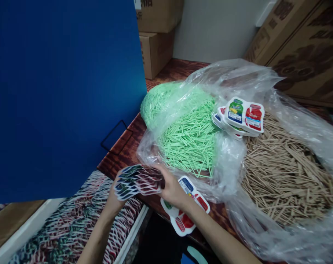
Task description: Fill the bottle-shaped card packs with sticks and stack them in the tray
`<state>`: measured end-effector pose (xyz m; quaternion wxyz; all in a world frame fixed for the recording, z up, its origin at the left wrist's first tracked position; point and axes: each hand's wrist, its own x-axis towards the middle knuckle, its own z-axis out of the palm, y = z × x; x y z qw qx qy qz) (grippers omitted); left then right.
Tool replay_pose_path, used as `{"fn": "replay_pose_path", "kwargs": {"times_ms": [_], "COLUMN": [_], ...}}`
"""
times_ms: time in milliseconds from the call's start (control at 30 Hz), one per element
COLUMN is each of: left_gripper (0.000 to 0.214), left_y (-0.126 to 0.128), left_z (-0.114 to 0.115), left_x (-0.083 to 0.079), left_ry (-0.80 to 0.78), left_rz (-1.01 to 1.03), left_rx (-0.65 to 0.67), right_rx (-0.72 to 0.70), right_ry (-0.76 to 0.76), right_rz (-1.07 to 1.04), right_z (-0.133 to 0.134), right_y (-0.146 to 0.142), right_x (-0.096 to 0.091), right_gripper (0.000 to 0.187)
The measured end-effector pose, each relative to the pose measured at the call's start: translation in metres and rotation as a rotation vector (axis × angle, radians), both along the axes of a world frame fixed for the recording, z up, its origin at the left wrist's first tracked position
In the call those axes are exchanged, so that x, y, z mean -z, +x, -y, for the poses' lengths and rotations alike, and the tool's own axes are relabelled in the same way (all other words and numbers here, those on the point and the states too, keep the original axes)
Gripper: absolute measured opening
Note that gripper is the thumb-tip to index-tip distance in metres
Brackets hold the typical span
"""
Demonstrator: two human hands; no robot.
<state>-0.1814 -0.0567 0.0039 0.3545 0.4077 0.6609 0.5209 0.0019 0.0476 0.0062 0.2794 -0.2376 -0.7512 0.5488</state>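
My left hand (114, 200) holds a fanned stack of small bottle-shaped cards (136, 181) at the table's front edge. My right hand (170, 189) pinches the right side of the same stack. Under my right wrist lie loose cards of the same kind (184, 220), printed with red, blue and green bottles. A second pile of these cards (242, 117) rests on the plastic between a heap of green sticks (188, 135) and a heap of brown wooden sticks (284, 172).
Both stick heaps sit in open clear plastic bags (232, 179) on a dark wooden table (122, 150). A large blue panel (64, 91) fills the left. Cardboard boxes (155, 47) stand at the back and right. A patterned woven cloth (73, 223) lies below left.
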Motion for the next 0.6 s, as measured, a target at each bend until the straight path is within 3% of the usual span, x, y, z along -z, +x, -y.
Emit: {"fn": "replay_pose_path", "kwargs": {"times_ms": [167,367,600], "left_gripper": [0.064,0.057,0.043], "left_y": [0.001,0.014,0.022], "left_z": [-0.001,0.009,0.01], "left_x": [0.006,-0.008,-0.001], "left_ry": [0.001,0.015,0.04], "left_rz": [-0.017,-0.067,-0.137], "left_rx": [-0.015,-0.095,-0.108], "right_rx": [0.008,-0.044,-0.111], "right_ry": [-0.009,0.056,-0.037], "right_rz": [-0.022,-0.063,-0.053], "right_z": [0.003,0.008,0.002], "right_y": [-0.007,-0.008,-0.007], "right_x": [-0.002,-0.02,0.004], "right_gripper": [0.08,0.042,0.043]}}
